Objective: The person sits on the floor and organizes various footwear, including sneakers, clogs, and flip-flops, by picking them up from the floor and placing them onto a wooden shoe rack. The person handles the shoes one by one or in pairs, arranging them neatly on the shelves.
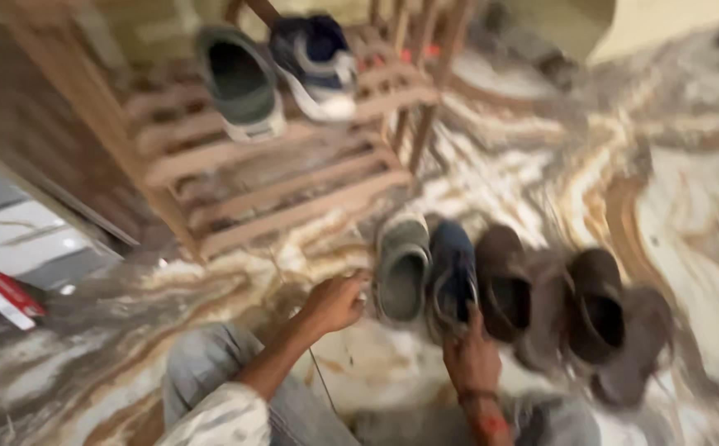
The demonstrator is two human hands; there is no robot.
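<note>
The view is blurred by motion. On the marbled floor lies a row of shoes: a grey-green shoe (402, 268), a blue shoe (453, 272) and two brown shoes (504, 281) (599, 306). My left hand (336, 301) is curled beside the grey-green shoe's heel, touching or nearly touching it. My right hand (471, 355) reaches the blue shoe's heel with fingers on its rim. A wooden slatted shoe rack (293, 186) stands beyond, with a matching grey-green shoe (239, 83) and a matching blue shoe (318, 66) on its upper shelf.
My knees in grey trousers (211, 372) are at the bottom of the view. A red and white flat object (0, 293) lies on the floor at left. A wooden panel (37, 124) rises left of the rack.
</note>
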